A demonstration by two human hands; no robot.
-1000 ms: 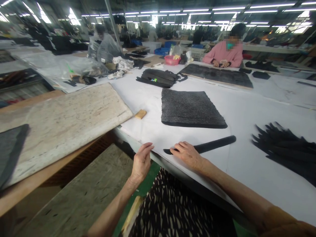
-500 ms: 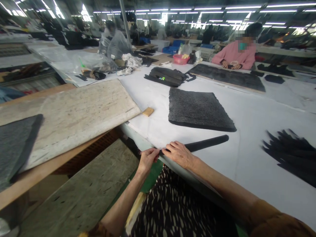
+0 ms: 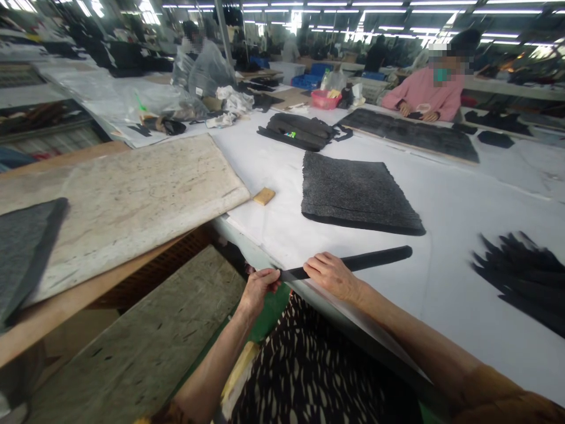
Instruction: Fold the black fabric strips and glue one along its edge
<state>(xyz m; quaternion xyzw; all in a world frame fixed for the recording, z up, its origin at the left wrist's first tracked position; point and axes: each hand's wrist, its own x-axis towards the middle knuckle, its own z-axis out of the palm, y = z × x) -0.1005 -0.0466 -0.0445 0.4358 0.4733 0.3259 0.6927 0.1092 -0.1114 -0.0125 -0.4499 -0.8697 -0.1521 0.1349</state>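
Observation:
A long, narrow black strip point(image 3: 380, 257), which looks like fabric, lies across the front edge of the white table. My left hand point(image 3: 259, 287) pinches its near end between thumb and fingers, just off the edge. Farther along, my right hand point(image 3: 334, 277) grips the strip with curled fingers against the tabletop. A short stretch of strip shows between the two hands, and its rounded far end rests on the table. Beyond it lies a dark grey, textured stack of cloth-like pieces point(image 3: 357, 191). Several black pieces point(image 3: 525, 271) are fanned out at the right.
A pale, stained board point(image 3: 145, 200) with a grey piece point(image 3: 26, 247) on it juts in at left. A small yellowish block point(image 3: 263, 196) sits near its corner. Farther back are a black bundle point(image 3: 300, 131), a pink basket point(image 3: 325, 100) and a person in pink point(image 3: 424, 94).
My right hand has slid right along the strip, away from my left hand, so more strip shows between them. My left hand has shifted slightly left, still holding the end.

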